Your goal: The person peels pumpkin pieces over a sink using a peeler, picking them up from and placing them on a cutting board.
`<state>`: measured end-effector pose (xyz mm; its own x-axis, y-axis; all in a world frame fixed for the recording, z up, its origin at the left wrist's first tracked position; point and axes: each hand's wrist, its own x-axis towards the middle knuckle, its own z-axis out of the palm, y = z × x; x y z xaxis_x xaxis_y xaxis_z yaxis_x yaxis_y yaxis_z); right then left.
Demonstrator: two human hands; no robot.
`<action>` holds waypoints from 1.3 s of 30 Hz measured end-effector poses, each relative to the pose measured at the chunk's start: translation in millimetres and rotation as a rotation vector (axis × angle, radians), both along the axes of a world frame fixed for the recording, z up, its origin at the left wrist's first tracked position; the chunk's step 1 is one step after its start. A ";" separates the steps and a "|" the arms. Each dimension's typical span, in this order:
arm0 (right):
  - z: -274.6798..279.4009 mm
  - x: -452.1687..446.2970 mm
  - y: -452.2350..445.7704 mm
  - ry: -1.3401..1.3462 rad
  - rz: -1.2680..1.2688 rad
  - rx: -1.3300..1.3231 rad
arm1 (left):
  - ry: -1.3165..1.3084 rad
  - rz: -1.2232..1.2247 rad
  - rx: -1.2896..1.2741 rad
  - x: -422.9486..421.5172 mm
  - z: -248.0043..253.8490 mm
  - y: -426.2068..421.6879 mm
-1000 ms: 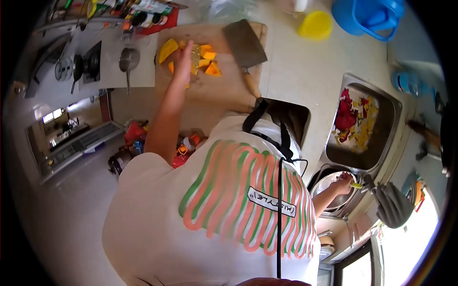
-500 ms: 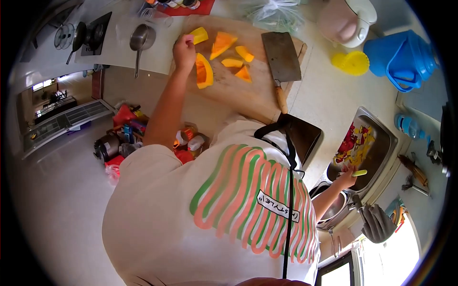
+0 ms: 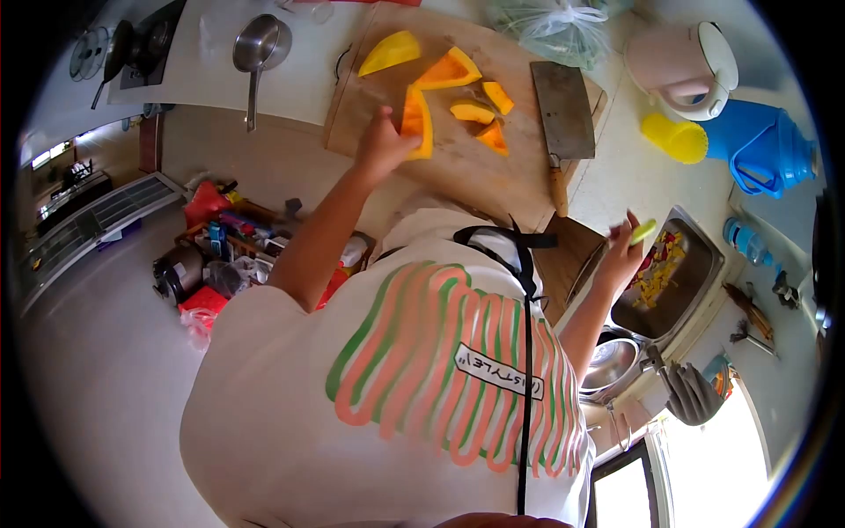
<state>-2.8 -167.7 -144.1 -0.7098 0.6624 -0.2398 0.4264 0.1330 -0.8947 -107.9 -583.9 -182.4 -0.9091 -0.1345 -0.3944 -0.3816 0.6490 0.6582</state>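
My left hand [image 3: 385, 143] is closed on the near end of an orange pumpkin wedge [image 3: 417, 123] at the near left of the wooden cutting board [image 3: 493, 189]. Beyond it lie a yellow-skinned pumpkin wedge [image 3: 390, 53], a large orange piece [image 3: 451, 69] and several smaller chunks [image 3: 473, 111]. A cleaver [image 3: 565, 110] with a wooden handle rests along the board's right side. My right hand [image 3: 623, 251], held up by the near left side of the sink [image 3: 704, 290], grips what looks like a peeler [image 3: 643, 231] by its light-green handle; its working end is hidden.
Red and yellow scraps [image 3: 658, 277] lie in the sink, with a metal bowl [image 3: 612, 363] nearby. Behind the board sits a tied plastic bag [image 3: 554, 31]. To the right are a pale kettle [image 3: 682, 66], a yellow cup [image 3: 675, 138] and a blue jug [image 3: 761, 145]. A saucepan [image 3: 261, 46] stands left.
My left hand has let go of the yellow-skinned wedge at the board's far left and moved nearer, onto another wedge. My right hand has moved up from the sink toward the board with the peeler.
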 end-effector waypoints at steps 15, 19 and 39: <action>-23.6 -131.0 -94.8 0.021 0.721 0.741 | 0.121 -0.066 -0.246 15.4 -20.8 27.6; -39.2 -164.5 -110.5 -0.032 0.822 0.914 | 0.364 -0.065 -0.254 16.9 -17.1 -7.3; -66.6 -258.3 -270.3 0.069 1.201 0.734 | 0.444 -0.129 -0.176 25.7 1.7 -54.5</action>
<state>-261.0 -438.0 -210.7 -0.9198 -0.3892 -0.0508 -0.3197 0.8181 -0.4780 -82.2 -638.4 -180.7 -0.9978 -0.0399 0.0532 0.0013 0.7882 0.6154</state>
